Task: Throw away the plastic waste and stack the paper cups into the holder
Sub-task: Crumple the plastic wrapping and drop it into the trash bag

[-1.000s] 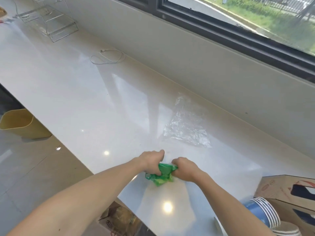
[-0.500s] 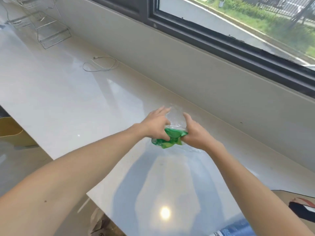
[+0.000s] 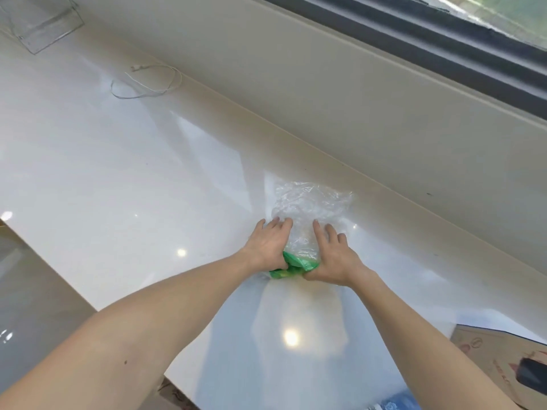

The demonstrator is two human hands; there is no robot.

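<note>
Head view: working outward from my own forearms, I see the green plastic (image 3: pixel 291 266) bunched between the heels of both hands at about five o'clock from the centre of the counter (image 3: pixel 118 179), with the clear plastic wrap (image 3: pixel 307 205) lying flat on the counter just past it, toward twelve o'clock and near the foot of the wall (image 3: pixel 325 93). I judge both pieces to be almost weightless, soft and crinkly, slick against the glossy top, so they should crush into one wad easily but could slide or spring open if taken loosely; the best hold looks like raking the clear sheet in from its far edge and closing it over the green lump. My left hand (image 3: pixel 268 247) has its fingers stretched forward and slightly apart, tips resting on the near left edge of the wrap, thumb tucked against the green plastic. My right hand (image 3: pixel 331 255) mirrors it, fingers extended and a little spread on the wrap's right side. Neither hand is closed around anything yet. Far off at ten o'clock lie a white cable (image 3: pixel 148 82) and a wire rack (image 3: pixel 44 25).
</note>
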